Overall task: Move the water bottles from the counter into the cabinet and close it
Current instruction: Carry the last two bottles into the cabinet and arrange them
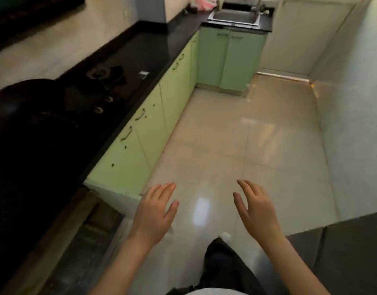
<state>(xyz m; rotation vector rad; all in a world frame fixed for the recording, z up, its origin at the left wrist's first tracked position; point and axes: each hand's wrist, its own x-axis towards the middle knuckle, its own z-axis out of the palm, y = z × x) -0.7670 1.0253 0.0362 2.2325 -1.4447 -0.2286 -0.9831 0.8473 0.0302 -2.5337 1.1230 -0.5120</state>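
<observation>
My left hand [156,211] and my right hand [254,211] hover over the tiled floor, palms facing each other, fingers straight and spread, holding nothing. A black counter [140,52] runs along the left wall above a row of light green cabinets [153,128] whose doors are all shut. More green cabinets [230,60] stand under the sink at the far end. I see no water bottle in this view.
A dark wok [24,107] and a gas hob [102,79] sit on the counter at left. A steel sink [234,17] is at the far end, with a pink bag [204,2] beside it. Glossy floor tiles [247,135] stretch ahead; a grey surface [353,241] stands at right.
</observation>
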